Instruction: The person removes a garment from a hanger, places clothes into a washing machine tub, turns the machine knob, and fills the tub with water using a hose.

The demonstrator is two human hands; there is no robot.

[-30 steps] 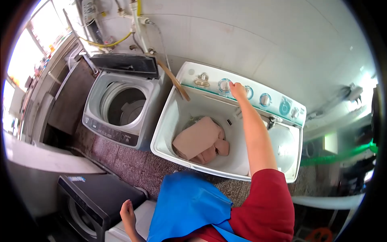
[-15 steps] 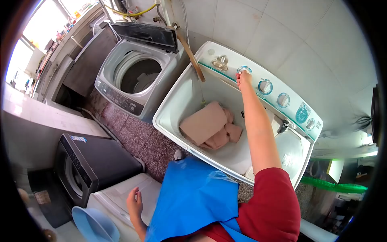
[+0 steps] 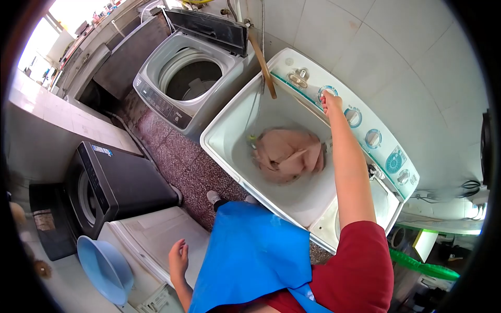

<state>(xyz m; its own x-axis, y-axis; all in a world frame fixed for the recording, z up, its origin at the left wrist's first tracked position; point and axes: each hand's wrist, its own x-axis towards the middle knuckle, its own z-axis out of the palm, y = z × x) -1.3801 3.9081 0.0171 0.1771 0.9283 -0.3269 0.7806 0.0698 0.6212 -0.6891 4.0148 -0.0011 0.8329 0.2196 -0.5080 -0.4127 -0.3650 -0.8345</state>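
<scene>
My right hand (image 3: pixel 331 104) reaches over the twin-tub washing machine (image 3: pixel 224 159). Its fingers are closed on a control knob (image 3: pixel 326 92), the one nearest the tap inlet on the white panel. Inside the wash tub (image 3: pixel 245 112) a beige-pink cloth (image 3: pixel 289 154) lies bunched up, its edges slightly blurred. A brown hose (image 3: pixel 265 70) hangs over the tub's back corner. My left hand (image 3: pixel 179 255) holds nothing and hangs near my blue apron (image 3: pixel 255 250), fingers loosely bent and apart, above a white machine's top (image 3: pixel 162 232).
A grey top-loading washer (image 3: pixel 146 86) stands at the left with its lid raised. Nearer me are a dark front-loading machine (image 3: pixel 130 177) and a light blue basin (image 3: pixel 107 271). More knobs (image 3: pixel 373 138) line the panel, and a spin tub lid (image 3: pixel 383 201) lies at the right.
The cloth has shifted from a flat folded shape into a rounder, crumpled bunch. My right hand stays on the same knob. The whole view has shifted slightly.
</scene>
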